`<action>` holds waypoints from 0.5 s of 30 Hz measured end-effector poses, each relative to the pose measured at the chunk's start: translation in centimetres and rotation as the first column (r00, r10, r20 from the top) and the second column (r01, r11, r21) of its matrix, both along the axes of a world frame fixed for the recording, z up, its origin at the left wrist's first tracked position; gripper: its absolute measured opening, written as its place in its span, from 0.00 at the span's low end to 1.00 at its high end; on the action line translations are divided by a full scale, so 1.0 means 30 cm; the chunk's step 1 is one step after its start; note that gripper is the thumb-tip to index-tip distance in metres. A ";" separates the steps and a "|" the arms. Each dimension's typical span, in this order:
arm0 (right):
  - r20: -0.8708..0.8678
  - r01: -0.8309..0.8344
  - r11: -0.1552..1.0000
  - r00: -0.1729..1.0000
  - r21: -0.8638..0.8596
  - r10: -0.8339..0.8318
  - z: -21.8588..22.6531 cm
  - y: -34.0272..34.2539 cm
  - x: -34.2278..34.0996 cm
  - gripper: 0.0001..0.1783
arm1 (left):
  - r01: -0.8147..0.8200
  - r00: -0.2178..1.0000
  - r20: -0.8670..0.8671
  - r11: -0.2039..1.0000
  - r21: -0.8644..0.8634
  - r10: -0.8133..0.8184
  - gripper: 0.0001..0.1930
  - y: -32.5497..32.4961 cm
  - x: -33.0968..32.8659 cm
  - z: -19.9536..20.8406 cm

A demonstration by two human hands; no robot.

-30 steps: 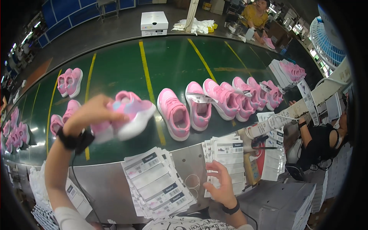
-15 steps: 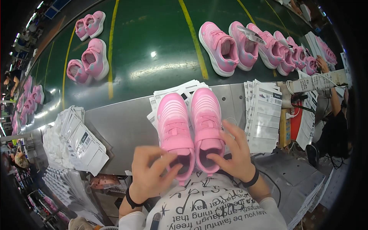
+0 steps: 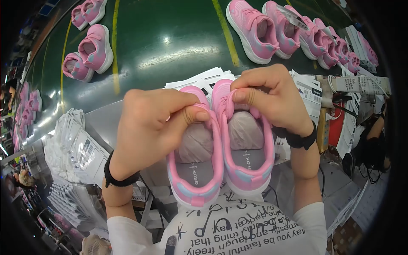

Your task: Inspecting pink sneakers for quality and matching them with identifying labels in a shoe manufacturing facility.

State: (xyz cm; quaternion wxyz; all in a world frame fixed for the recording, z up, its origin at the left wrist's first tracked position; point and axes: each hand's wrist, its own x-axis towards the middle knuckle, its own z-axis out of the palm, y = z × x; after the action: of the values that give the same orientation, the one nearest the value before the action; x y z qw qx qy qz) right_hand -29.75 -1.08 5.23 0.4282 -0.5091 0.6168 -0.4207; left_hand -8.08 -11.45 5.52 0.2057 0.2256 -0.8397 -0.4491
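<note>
A pair of pink children's sneakers is up close in front of my chest, heels toward me and toes pointing away. My left hand [image 3: 155, 129] pinches the tongue of the left sneaker [image 3: 215, 163] between thumb and fingers. In the same way, my right hand [image 3: 276, 100] grips the tongue of the right sneaker [image 3: 248, 180]. Both shoe openings face up, showing grey insoles and crumpled greyish paper stuffing [image 3: 245, 131] toward the toes. My hands partly cover the uppers. Behind the toes lie white printed sheets [image 3: 204, 77].
Beyond the metal ledge [image 3: 106, 121] runs a green conveyor belt [image 3: 170, 38] with yellow lines. Pink sneakers stand on it, a row [image 3: 255, 32] at right and pairs [image 3: 95, 49] at left. Stacked labels [image 3: 80, 142] lie left; another person's arm [image 3: 376, 127] shows far right.
Both sneakers have tipped so their openings face up, closer to me. My hands have moved from the heel openings to the tongues and closed on them. The view has shifted slightly.
</note>
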 end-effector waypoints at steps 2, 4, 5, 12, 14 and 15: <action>0.148 -0.021 0.990 0.989 0.136 0.000 -0.017 -0.013 -0.023 0.07 | 0.033 0.998 0.056 0.999 0.039 -0.035 0.04 -0.028 -0.015 0.008; 0.169 -0.037 0.996 0.985 0.081 0.022 -0.061 -0.016 -0.035 0.07 | -0.001 0.996 0.090 0.967 0.256 -0.023 0.06 -0.037 -0.031 0.009; 0.175 -0.027 1.000 0.984 0.012 0.025 -0.073 -0.021 -0.031 0.07 | -0.008 0.997 0.074 0.947 0.321 -0.017 0.07 -0.041 -0.033 0.002; -0.128 0.002 0.991 0.992 -0.137 -0.020 -0.030 0.029 0.028 0.04 | -0.015 0.994 0.107 0.965 0.260 -0.013 0.07 -0.014 -0.014 -0.004; -0.343 -0.108 0.925 0.939 -0.365 -0.025 -0.109 0.122 0.053 0.06 | 0.127 0.991 -0.011 0.960 -0.251 -0.134 0.08 0.047 0.057 -0.075; -0.383 -0.128 0.882 0.922 -0.454 -0.064 -0.169 0.182 0.070 0.10 | 0.102 0.992 -0.046 0.951 -0.291 -0.120 0.10 0.108 0.080 -0.120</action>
State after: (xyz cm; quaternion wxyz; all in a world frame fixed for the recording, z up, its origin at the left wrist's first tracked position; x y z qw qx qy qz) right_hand -27.65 4.38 0.16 0.1685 -0.6807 0.5597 -0.4416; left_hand -5.67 -8.22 1.92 0.2373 0.1313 -0.9006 -0.3396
